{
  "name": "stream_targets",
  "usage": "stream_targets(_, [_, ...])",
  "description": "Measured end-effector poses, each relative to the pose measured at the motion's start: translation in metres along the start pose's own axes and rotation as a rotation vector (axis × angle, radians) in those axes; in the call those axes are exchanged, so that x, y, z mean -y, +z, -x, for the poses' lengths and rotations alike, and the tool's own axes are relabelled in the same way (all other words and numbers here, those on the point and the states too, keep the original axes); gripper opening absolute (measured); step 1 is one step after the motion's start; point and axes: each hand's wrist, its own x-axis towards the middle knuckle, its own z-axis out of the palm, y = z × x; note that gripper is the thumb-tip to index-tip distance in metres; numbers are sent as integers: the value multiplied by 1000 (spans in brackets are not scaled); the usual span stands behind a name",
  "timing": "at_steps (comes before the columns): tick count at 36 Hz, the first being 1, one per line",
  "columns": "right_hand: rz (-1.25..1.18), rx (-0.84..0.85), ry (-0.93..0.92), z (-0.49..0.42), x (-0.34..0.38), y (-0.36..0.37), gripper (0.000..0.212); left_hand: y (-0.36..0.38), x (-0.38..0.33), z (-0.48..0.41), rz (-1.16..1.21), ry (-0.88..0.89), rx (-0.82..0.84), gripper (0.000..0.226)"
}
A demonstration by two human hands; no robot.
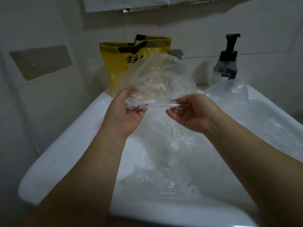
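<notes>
- Two bare hands meet in the middle of the frame, palms turned up, above a white ceramic sink (pixel 68 145) that fills the lower half.
- The left hand (pixel 127 113) has its fingers curled round a bunched, crumpled end of a thin clear plastic bag (pixel 157 76); its grip is closed on that bunch.
- The right hand (pixel 188 114), just right of centre, pinches a stretched edge of the same bag between thumb and fingertips, a narrow grip holding the film.
- The thin clear plastic bag rises from both hands toward the upper centre, held in the air above the basin.
- More crumpled clear plastic film (pixel 164 177) lies in the basin below the hands, at lower centre.
- Another pale translucent plastic sheet (pixel 229 92) drapes over the sink's far rim at the right.
- A yellow plastic packet with black print (pixel 114 68) stands upright at the back of the sink, upper centre, partly behind the held bag.
- A grey pump bottle with a black head (pixel 225 68) stands at upper right, near the tiled wall.
- A grey rectangular plate (pixel 41 62) sits on the wall at upper left.
</notes>
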Motion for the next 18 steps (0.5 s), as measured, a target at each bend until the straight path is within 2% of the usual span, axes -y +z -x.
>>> stream_targets(3, [-30,28,14,1,0,-1,26,-2,-1,1,-45,3,-20,33])
stream_targets(7, [-8,139,1,6,-1,1,46,-3,0,2,-94,-29,-54,17])
stream_targets(10, [-64,238,17,13,2,5,40,-4,3,1,-197,-21,-90,22])
stream_targets(12, [-13,285,33,16,4,6,40,-5,6,0,-234,-15,-112,16])
stream_targets(14, [116,252,31,14,2,7,45,-4,8,-2,-255,-23,-89,14])
stream_targets(18, [211,47,4,10,-3,7,28,-4,11,-3,-288,-19,-59,16])
